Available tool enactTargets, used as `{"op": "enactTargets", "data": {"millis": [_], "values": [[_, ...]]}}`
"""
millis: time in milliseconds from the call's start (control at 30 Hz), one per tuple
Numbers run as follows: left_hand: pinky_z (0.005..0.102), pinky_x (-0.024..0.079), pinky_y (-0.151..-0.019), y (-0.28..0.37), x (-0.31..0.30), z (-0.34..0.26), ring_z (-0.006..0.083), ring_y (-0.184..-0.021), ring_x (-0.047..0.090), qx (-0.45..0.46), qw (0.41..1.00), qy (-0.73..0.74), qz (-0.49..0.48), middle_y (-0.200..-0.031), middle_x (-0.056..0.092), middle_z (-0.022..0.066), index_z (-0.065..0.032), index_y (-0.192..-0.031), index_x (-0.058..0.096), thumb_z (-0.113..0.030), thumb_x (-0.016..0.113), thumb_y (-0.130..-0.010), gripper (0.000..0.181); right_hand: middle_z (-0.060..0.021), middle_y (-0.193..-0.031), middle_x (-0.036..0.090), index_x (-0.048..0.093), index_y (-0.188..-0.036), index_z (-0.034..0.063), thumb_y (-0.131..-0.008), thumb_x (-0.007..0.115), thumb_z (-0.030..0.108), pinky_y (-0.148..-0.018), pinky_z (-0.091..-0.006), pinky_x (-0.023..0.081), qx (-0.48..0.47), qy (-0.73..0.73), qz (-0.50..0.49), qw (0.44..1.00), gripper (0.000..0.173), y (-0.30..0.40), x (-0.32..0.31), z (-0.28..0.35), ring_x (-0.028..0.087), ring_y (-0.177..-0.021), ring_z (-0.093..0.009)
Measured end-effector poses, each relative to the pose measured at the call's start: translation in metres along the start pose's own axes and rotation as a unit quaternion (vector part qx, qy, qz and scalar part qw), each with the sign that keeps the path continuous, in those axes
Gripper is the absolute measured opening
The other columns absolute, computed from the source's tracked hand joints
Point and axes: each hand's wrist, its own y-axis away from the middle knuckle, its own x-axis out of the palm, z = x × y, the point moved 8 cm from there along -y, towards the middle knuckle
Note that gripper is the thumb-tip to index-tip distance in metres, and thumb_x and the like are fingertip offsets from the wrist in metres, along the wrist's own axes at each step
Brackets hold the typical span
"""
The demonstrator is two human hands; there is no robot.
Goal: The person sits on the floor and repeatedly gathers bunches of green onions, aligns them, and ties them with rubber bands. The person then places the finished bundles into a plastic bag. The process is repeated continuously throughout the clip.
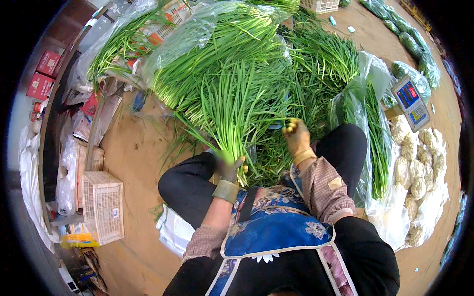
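Observation:
My left hand [230, 173], in a soiled glove, grips a bunch of garlic chives [231, 107] near its pale stem ends, above my lap. The green leaves fan upward and away from me. My gloved right hand [297, 138] is to the right of the bunch, its yellow fingertips pinched on a few chive leaves [272, 119] stretched out sideways. Beyond the bunch lies a big heap of chives [214, 55], partly under clear plastic. Loose leaf trimmings [272, 159] cover the floor between my legs.
Another chive pile [322, 55] lies at the back right. On my right are a plastic bag of chives [376, 148], a digital scale display [410, 100] and bagged tan bundles [416, 174]. A plastic crate [103, 207] and a white sack [174, 231] are to my left.

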Motion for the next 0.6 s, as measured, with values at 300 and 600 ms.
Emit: {"op": "enactTargets", "data": {"millis": [300, 600], "values": [[0.0290, 0.051, -0.062, 0.010, 0.015, 0.002, 0.0181, -0.076, 0.059, 0.015, 0.997, 0.014, 0.069, -0.097, 0.058, 0.0086, 0.0000, -0.103, 0.054, -0.008, 0.064, -0.071, 0.035, -0.0121, -0.096, 0.056, 0.050, -0.107, 0.0005, -0.076, 0.058, 0.042, -0.064, -0.0317, 0.041, 0.183, 0.490, 0.154, 0.838, 0.052, 0.067, 0.029, -0.099, 0.051, -0.081, -0.019], [0.0310, 0.051, -0.061, 0.001, 0.002, -0.002, 0.0221, -0.074, 0.059, 0.044, 0.990, 0.104, 0.089, -0.088, 0.056, 0.0089, -0.0019, -0.103, 0.050, -0.008, 0.062, -0.071, 0.035, -0.0058, -0.073, 0.056, 0.052, -0.079, 0.0052, -0.084, 0.046, 0.016, -0.065, -0.0307, 0.048, 0.008, 0.145, -0.103, 0.984, 0.014, -0.014, -0.037, -0.018, 0.058, -0.073, -0.017]]}}
